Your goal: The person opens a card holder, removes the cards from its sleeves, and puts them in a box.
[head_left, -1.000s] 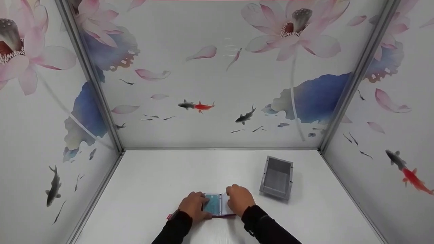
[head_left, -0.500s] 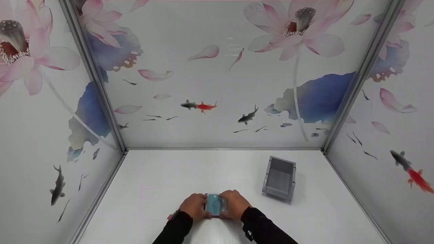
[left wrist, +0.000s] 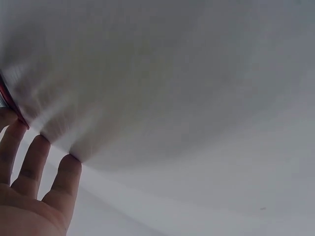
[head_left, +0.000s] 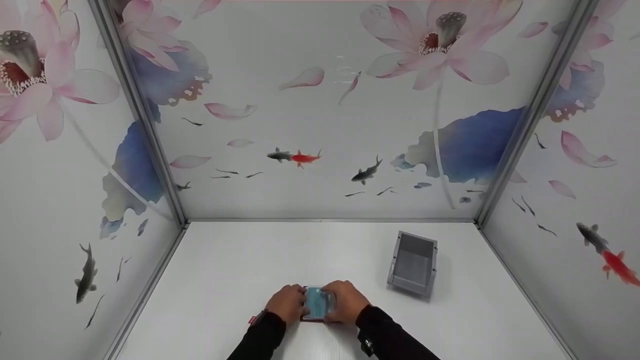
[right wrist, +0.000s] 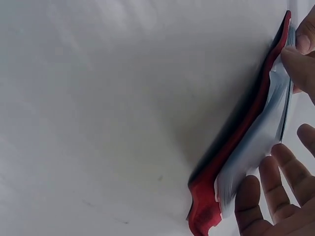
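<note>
A small card holder (head_left: 316, 303) lies on the white tabletop between both hands, a teal card showing on top. Its red cover (right wrist: 241, 137) and stack of clear plastic sleeves (right wrist: 258, 132) show edge-on in the right wrist view. My left hand (head_left: 286, 303) holds its left edge; in the left wrist view, fingertips (left wrist: 74, 160) meet the table beside the cover's red edge. My right hand (head_left: 348, 303) grips the right side, its fingers against the sleeves and hiding part of that side.
A grey plastic bin (head_left: 413, 265) stands on the table (head_left: 280, 250) to the right, beyond the right hand. White panels (head_left: 320, 197) printed with lotus flowers and fish enclose the back and both sides, joined by grey metal posts (head_left: 175, 200).
A second ago the holder lay wider, a whitish page showing under the right hand. That hand has since moved left, bringing the right side in. The last half second shows little movement.
</note>
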